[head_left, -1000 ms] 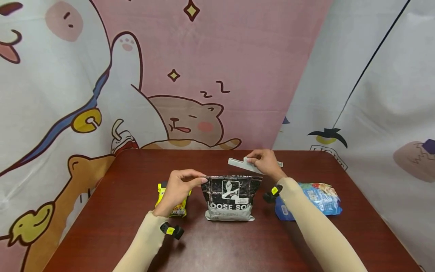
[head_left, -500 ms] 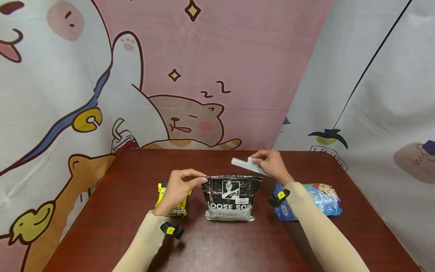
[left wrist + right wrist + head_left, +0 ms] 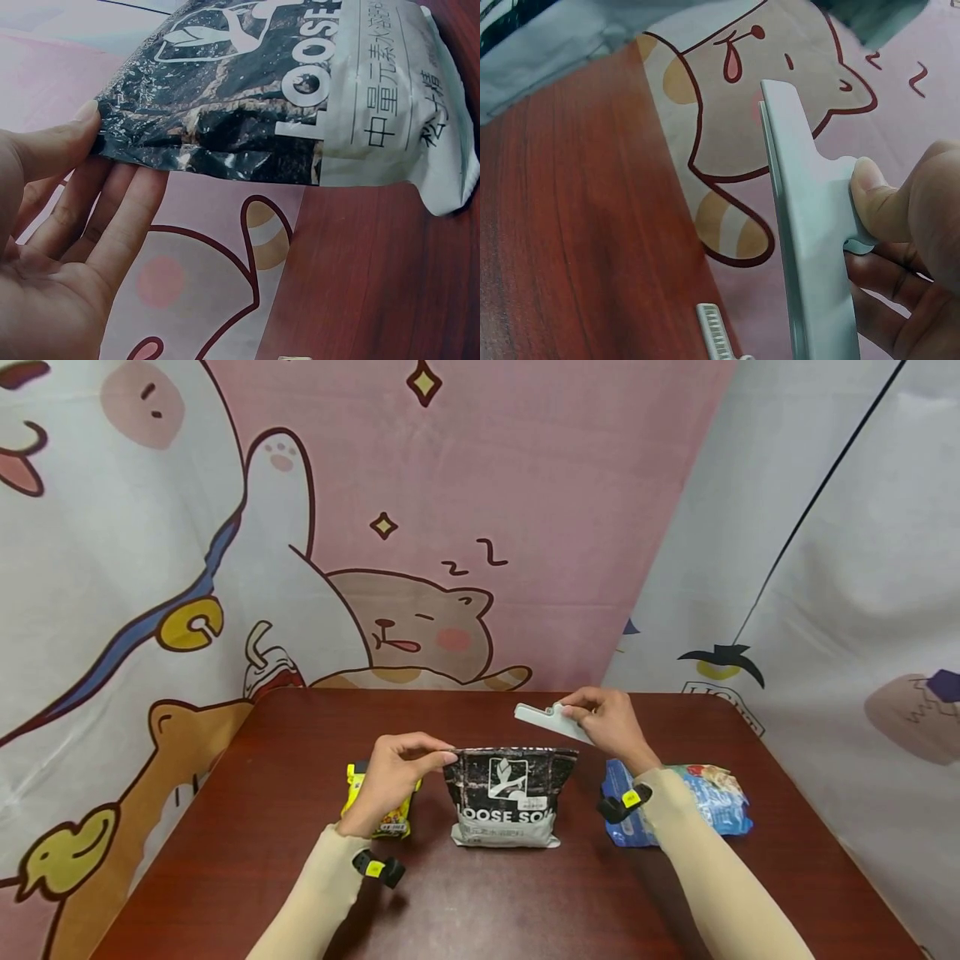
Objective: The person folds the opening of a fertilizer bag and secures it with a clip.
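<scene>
Head view: right hand (image 3: 609, 720) raised, pinching clip (image 3: 549, 721) near bag (image 3: 504, 797).

Looks like a curtained-off booth, walled behind and at right by creased, cartoon-printed fabric backdrops (image 3: 600, 485) and fitted with a reddish-brown wood-grain table (image 3: 480, 902); cannot be told as home or office.

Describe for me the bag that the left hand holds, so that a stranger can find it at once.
On the reddish-brown table, look for the middle bag, held upright between a yellow packet and a blue bag. The left hand pinches its top left corner. Unlike its brightly coloured neighbours, it is black above and pale below, with white "LOOSE" lettering.
</scene>
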`<state>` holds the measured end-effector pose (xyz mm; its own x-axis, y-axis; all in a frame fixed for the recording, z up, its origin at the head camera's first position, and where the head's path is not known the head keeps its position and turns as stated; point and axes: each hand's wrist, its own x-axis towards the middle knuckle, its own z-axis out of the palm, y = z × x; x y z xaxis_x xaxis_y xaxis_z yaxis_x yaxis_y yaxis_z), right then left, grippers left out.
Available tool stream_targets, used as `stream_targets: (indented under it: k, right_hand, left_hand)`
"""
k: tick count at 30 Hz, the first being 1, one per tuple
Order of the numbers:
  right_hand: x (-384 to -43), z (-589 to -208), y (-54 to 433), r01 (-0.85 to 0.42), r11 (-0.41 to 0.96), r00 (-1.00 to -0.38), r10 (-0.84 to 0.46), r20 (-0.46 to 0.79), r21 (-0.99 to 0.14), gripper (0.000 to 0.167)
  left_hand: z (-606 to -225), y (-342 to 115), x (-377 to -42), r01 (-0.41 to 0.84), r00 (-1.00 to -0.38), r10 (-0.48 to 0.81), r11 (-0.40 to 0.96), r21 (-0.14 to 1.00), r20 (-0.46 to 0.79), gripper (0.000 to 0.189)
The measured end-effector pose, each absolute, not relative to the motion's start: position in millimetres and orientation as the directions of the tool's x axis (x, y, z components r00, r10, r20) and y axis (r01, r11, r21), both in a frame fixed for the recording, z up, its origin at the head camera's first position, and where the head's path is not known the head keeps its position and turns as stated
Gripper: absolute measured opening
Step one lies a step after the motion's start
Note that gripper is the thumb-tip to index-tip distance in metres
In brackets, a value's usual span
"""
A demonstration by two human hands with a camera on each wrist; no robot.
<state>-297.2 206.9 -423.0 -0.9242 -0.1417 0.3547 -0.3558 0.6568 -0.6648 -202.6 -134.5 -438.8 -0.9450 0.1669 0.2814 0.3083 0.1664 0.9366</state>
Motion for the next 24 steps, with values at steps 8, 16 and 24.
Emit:
stream_targets:
  k: [8, 16, 24]
  right_hand:
    - [-284, -407, 207, -0.364, 0.637, -0.925, -0.163, 0.343, -0.680, 0.007]
    - [-273, -394, 201, -0.409, 0.646, -0.904, -0.193, 0.381, -0.644, 0.006]
    - [-261, -384, 197, -0.470, 0.629, -0.874, -0.236, 0.424, -0.620, 0.006]
  left_hand:
    - [-438, -135, -203, 0.318, -0.941, 0.172, 0.149, 0.936, 0.293, 0.012]
    - [-438, -135, -202, 0.307, -0.946, 0.159, 0.166, 0.937, 0.282, 0.011]
    - [-438, -134, -203, 0.307, -0.947, 0.155, 0.165, 0.937, 0.283, 0.010]
